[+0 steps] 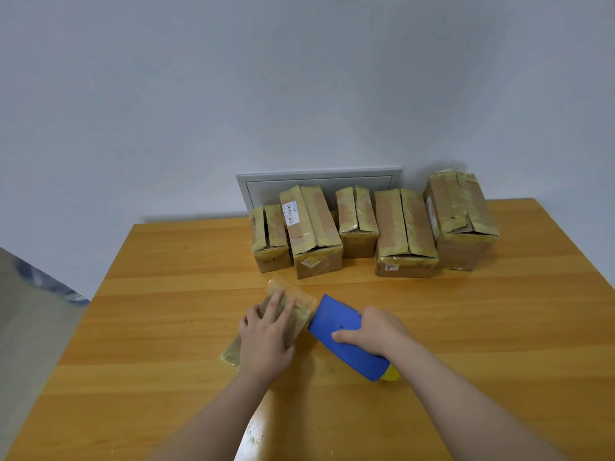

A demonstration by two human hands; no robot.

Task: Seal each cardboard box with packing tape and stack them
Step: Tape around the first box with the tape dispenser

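Head: box (pixel 300 317) axis near-left to far-right

Left hand (pixel 266 337) covers most of the small box (pixel 299 314), right hand (pixel 376 334) hides the tape dispenser (pixel 336 319) handle, and the barcode label (pixel 290 212) on a back box (pixel 319 224) is way too tiny to read.

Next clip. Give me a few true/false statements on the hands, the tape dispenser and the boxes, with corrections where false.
1. The left hand lies flat on the small box. True.
2. The right hand is empty. False: it grips the blue tape dispenser.
3. At the back of the table stand five boxes. True.
4. Those five boxes are stacked on one another. False: they stand side by side.
5. The dispenser is left of the small box. False: it is to its right.
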